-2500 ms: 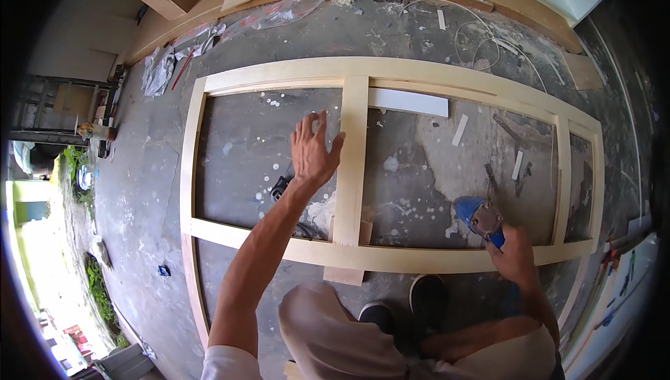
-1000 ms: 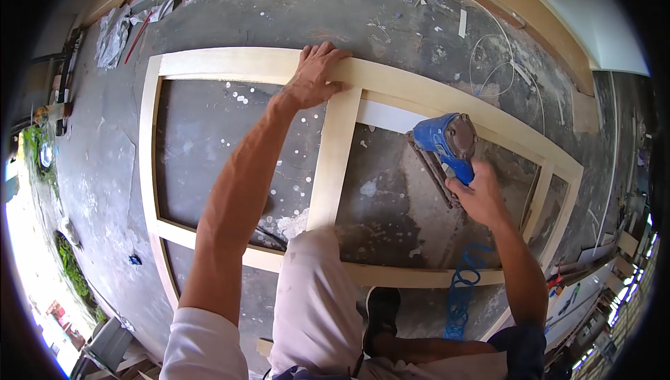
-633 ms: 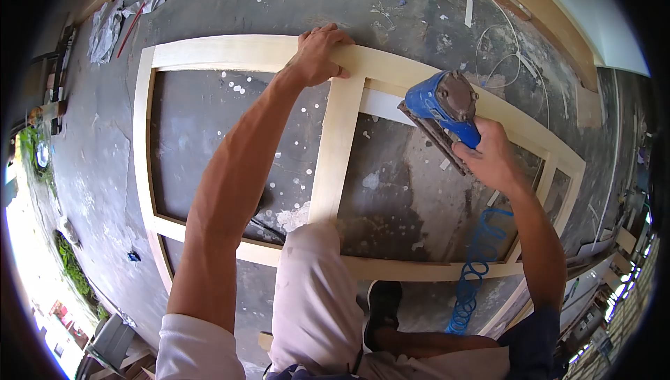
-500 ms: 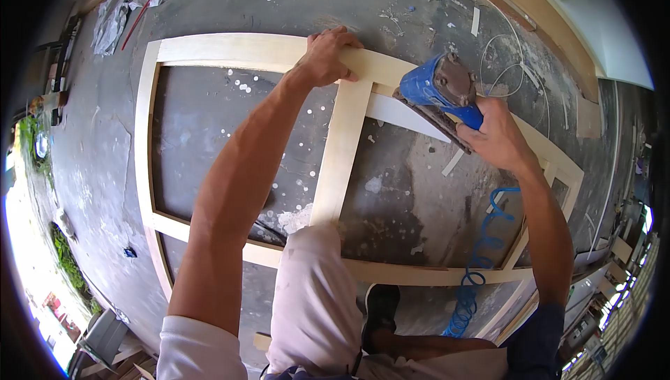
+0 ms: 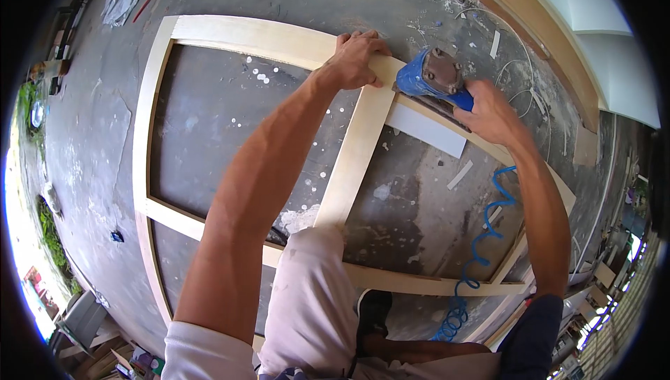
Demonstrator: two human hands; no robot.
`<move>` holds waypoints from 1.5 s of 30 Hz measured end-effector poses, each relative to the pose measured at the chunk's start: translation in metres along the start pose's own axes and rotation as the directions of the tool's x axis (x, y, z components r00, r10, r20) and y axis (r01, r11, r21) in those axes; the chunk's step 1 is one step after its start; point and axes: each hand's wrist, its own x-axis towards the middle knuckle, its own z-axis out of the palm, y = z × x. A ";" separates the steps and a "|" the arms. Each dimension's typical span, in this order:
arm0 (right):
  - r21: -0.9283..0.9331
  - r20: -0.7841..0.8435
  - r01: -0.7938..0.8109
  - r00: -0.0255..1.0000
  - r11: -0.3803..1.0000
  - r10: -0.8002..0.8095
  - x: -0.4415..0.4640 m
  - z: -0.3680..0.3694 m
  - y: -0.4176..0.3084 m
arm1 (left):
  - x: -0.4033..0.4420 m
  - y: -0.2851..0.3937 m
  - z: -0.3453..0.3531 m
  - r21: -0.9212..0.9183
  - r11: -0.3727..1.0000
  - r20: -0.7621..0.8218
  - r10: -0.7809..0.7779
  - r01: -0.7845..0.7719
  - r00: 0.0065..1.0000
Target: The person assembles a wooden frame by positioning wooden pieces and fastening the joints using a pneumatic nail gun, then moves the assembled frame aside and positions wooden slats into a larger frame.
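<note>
The right hand (image 5: pixel 492 116) is wrapped around the handle of a blue nail gun (image 5: pixel 421 76), whose body reaches left over the far side of the wooden frame (image 5: pixel 255 34), near the crosspiece (image 5: pixel 359 153). The left hand (image 5: pixel 356 61) clamps the frame's far side just left of the gun, fingertips partly hidden. Whether the gun's nose touches wood is unclear. A knee (image 5: pixel 315 251) covers part of the near side.

A nail gun (image 5: pixel 427 80) fills the space between the left hand (image 5: pixel 357 61) and the right hand (image 5: pixel 490 115), blocking passage along the far rail of a wooden frame (image 5: pixel 258 34). A knee (image 5: pixel 310 261) bars the crossbar's (image 5: pixel 363 143) near end; a coiled hose (image 5: pixel 494 233) crosses the right opening. Room lies in the left opening, either side of the left forearm (image 5: pixel 244 205).
</note>
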 end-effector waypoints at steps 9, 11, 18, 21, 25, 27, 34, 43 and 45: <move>-0.031 -0.018 -0.039 0.999 0.999 0.038 -0.005 0.003 -0.006 | 0.002 -0.003 0.003 0.012 1.000 -0.016 0.021 -0.020 1.000; -0.045 0.011 -0.068 0.998 0.997 0.068 -0.006 0.001 -0.012 | 0.002 -0.004 0.004 0.031 0.999 -0.024 0.034 -0.033 0.999; -0.083 -0.008 -0.060 0.998 0.995 0.059 -0.003 0.003 -0.009 | 0.002 -0.004 0.002 0.028 0.999 0.007 0.021 -0.021 1.000; -0.100 0.009 -0.086 0.996 0.991 0.087 -0.003 0.005 -0.006 | 0.001 -0.002 0.004 0.027 0.999 -0.034 0.025 -0.025 0.999; -0.121 -0.006 -0.082 0.997 0.989 0.082 -0.003 0.007 -0.006 | 0.001 0.000 -0.001 0.024 1.000 0.008 0.007 -0.007 1.000; -0.134 -0.006 -0.088 0.996 0.987 0.088 -0.005 0.006 -0.005 | 0.001 0.003 -0.001 0.027 1.000 0.017 0.012 -0.013 1.000; -0.045 -0.068 -0.060 0.996 0.997 0.057 -0.006 0.004 -0.002 | 0.003 -0.009 -0.011 -0.003 0.996 0.111 0.090 -0.090 0.990; -0.037 -0.023 -0.002 1.000 0.999 0.001 0.011 0.009 -0.029 | 0.004 -0.013 -0.021 -0.062 0.991 0.224 0.126 -0.115 0.967; -0.039 -0.017 0.019 1.000 0.999 -0.020 0.013 0.011 -0.032 | 0.002 -0.011 -0.021 -0.036 0.991 0.199 0.136 -0.131 0.971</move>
